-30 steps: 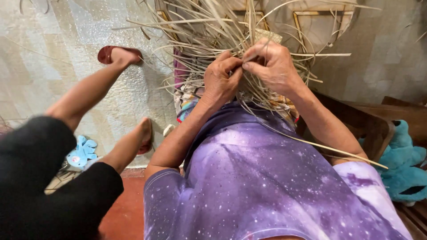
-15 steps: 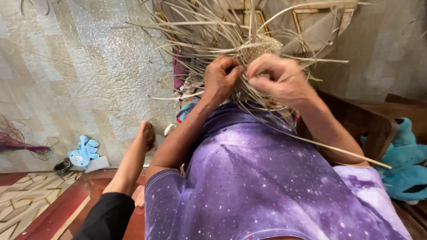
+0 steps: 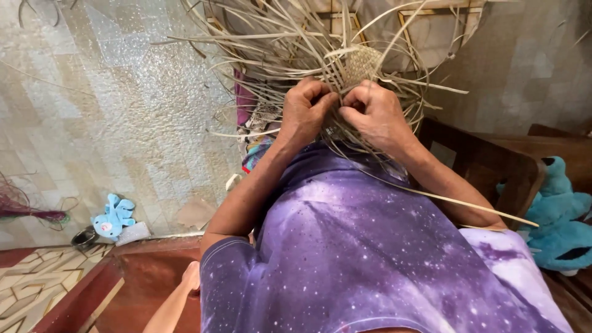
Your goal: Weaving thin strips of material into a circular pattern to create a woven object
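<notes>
The woven piece (image 3: 361, 61) was only partly made: a small, tight patch of plaiting sat just above the knuckles, while most of the pale straw strips (image 3: 271, 43) fanned out loose and unworked in every direction. By my reckoning far more was left to weave than had been done. The left hand (image 3: 305, 111) was curled shut in a grip on a bunch of strips, and the right hand (image 3: 373, 114), touching it, pinched strips together at the edge of the plaited patch. One long strip (image 3: 456, 200) trailed down past the right forearm. Well off to the left of both hands, a small metal bowl (image 3: 83, 237) stood on the floor beside a blue soft toy (image 3: 112, 216); I could not see what it held.
</notes>
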